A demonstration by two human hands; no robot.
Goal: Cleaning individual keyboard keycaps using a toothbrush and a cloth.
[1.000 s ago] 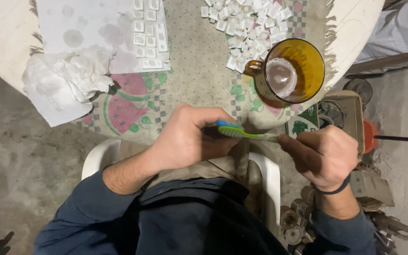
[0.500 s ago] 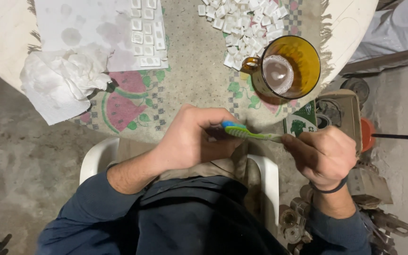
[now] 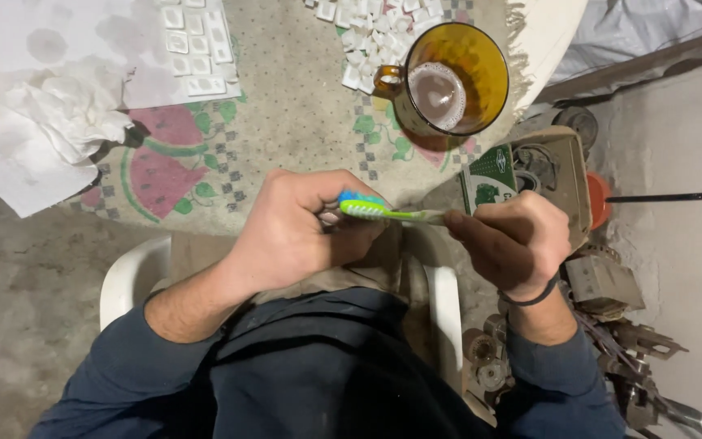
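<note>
Gripping its handle, a green toothbrush (image 3: 383, 213) is held by the right hand (image 3: 513, 240); its bristles are pressed against something hidden in the closed left hand (image 3: 294, 228).

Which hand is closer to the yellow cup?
Right. The right hand holds the toothbrush handle just below the amber cup. The left hand sits farther down and left, at the brush head.
</note>
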